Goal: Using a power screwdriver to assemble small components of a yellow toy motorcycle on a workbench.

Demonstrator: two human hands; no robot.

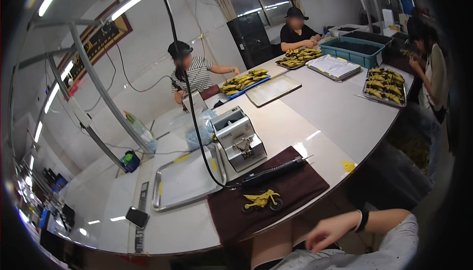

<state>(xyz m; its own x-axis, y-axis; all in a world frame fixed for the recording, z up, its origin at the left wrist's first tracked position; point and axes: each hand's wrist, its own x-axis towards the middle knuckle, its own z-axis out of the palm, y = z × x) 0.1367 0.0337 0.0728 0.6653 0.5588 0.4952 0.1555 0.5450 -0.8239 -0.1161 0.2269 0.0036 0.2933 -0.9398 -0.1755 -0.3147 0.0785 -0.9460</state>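
Note:
My right hand (332, 230) hangs over my lap below the table's front edge, a black band round its wrist. Its fingers are loosely bent and nothing shows in them. My left hand is out of sight. On the dark red mat (226, 220), the nearest thing to my hand is a yellow toy motorcycle (258, 201) with black wheels. Behind it lies a black electric screwdriver (273, 172), its bit pointing right and its cord (194, 122) rising overhead. A silver screw feeder (241, 142) stands just beyond the mat.
Left of the feeder lies a metal tray (185, 184), with a phone (137, 217) nearer the left front. Farther back are a shallow tray (273, 90), several loads of yellow toy parts (384, 85) and a teal bin (352, 50). Three people work around the table.

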